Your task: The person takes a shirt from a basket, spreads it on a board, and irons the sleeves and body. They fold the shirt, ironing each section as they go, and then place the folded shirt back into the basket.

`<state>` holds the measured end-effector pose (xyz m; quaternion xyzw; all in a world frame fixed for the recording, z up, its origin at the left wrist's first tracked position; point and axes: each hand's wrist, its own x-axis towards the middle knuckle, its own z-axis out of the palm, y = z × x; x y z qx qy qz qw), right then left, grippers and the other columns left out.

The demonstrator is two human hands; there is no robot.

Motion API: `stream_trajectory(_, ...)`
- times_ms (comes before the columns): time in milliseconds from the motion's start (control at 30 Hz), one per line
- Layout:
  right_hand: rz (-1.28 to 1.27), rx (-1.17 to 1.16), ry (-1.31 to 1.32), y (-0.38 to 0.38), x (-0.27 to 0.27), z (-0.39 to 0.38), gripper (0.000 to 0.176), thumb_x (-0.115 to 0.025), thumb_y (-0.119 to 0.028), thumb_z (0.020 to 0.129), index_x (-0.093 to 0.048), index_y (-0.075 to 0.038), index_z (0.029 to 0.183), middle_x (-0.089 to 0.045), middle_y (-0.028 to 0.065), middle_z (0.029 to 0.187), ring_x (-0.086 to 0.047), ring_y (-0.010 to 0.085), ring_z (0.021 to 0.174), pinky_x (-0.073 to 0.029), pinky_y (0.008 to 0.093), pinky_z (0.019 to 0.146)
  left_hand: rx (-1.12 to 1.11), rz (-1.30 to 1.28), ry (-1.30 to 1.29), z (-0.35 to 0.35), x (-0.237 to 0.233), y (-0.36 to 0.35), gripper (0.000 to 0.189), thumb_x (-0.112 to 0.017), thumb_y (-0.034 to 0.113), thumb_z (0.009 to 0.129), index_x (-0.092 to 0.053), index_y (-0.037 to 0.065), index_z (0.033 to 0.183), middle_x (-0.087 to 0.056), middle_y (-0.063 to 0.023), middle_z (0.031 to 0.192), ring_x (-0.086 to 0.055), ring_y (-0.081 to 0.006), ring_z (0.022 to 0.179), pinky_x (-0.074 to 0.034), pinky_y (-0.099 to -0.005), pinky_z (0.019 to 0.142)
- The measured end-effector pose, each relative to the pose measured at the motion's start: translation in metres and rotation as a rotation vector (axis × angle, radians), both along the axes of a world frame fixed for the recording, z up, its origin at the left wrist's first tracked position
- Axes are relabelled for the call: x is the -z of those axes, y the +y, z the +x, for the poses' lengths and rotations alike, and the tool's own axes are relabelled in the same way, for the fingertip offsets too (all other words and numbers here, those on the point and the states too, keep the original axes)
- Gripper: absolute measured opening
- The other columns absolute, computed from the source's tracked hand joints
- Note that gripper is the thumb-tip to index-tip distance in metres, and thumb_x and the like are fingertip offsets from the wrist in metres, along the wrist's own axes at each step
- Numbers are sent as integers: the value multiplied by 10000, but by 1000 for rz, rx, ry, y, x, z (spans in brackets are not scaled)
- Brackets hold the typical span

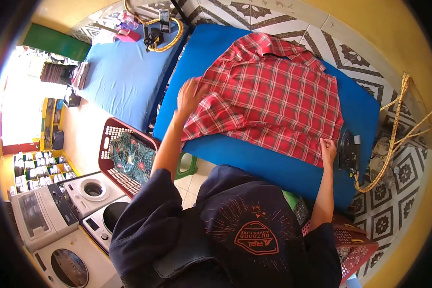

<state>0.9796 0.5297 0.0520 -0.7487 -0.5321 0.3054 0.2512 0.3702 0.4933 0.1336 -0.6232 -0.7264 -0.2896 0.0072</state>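
A red plaid shirt (283, 91) lies spread on the blue padded ironing table (177, 77). Its collar area and one sleeve are at the far side, and another sleeve is folded over at the near left. My left hand (189, 96) rests at the shirt's left edge, thumb and fingers apart. At the right near corner, my right hand (328, 152) pinches the fabric edge. Just right of that hand, a dark iron (349, 152) stands on the table, with a yellow cord (393, 144) running from it toward the wall.
A second blue-covered table (125, 77) at the left holds a phone (164, 20) and another cord (177, 41). A maroon laundry basket (105, 149) with clothes stands left of me. Washing machines (93, 189) are at lower left. Another red basket (365, 249) is at lower right.
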Motion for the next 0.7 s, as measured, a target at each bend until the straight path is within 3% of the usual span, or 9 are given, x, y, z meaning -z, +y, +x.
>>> stream_trajectory(100,63,7,90,-18,22,5,373,-758,-345,901,-663,-10,1034,-668,51,870,-626,161,822,-493,313,755,-197,-46,25,-15,54,-130,683,-753,470,844,-539,-7,1283,-614,-206,1156,-564,-391,1100,-436,-481,964)
stream_trajectory(233,145,-23,-30,-31,37,11,379,-738,-365,911,-634,-9,984,-621,43,807,-579,172,762,-471,334,718,-175,-863,-33,-39,64,-237,774,-810,398,780,-490,40,1386,-633,-252,1182,-602,-423,1113,-464,-526,941)
stream_trajectory(267,142,-17,-36,-32,35,12,379,-738,-365,911,-634,-9,984,-621,43,807,-579,172,762,-471,334,718,-84,-672,-341,-56,73,-241,564,-771,330,805,-594,49,1261,-682,-267,1038,-660,-443,976,-509,-552,839)
stream_trajectory(333,132,-6,-62,-28,30,8,363,-726,-353,921,-606,-12,949,-602,52,795,-557,169,743,-463,344,710,-122,-794,-257,-90,67,-210,305,-697,276,843,-689,29,1022,-697,-247,855,-676,-448,818,-533,-546,741)
stream_trajectory(400,127,-12,-83,-25,14,3,356,-710,-352,932,-596,-15,933,-592,60,790,-546,171,733,-460,349,706,-243,-535,-132,-99,26,-143,229,-651,243,849,-691,20,814,-673,-233,743,-669,-445,730,-523,-536,672)
stream_trajectory(467,163,-11,-12,-19,6,1,350,-704,-346,936,-589,-16,920,-593,57,792,-552,171,738,-459,348,703,-344,-421,-247,-80,-47,-61,210,-599,197,852,-657,-6,852,-617,-277,734,-651,-439,711,-488,-535,634)
stream_trajectory(567,186,-27,5,-8,6,2,375,-713,-369,926,-588,-16,912,-601,58,790,-567,172,751,-459,345,701,-97,383,110,-36,-97,12,420,-760,219,811,-637,12,1155,-687,-201,1106,-671,-361,909,-531,-469,788)
stream_trajectory(600,188,-28,3,-6,6,2,375,-713,-369,926,-588,-16,912,-601,58,790,-567,172,751,-459,345,701,-124,425,84,-13,-108,18,551,-801,236,815,-583,39,1281,-652,-156,1225,-660,-336,988,-530,-460,849)
stream_trajectory(700,63,41,22,-5,0,-7,425,-746,-412,892,-645,-6,964,-656,69,821,-613,177,784,-485,337,734,-28,81,-260,-23,-9,-13,336,-718,257,911,-639,26,1142,-678,-193,1056,-653,-373,927,-522,-480,801)
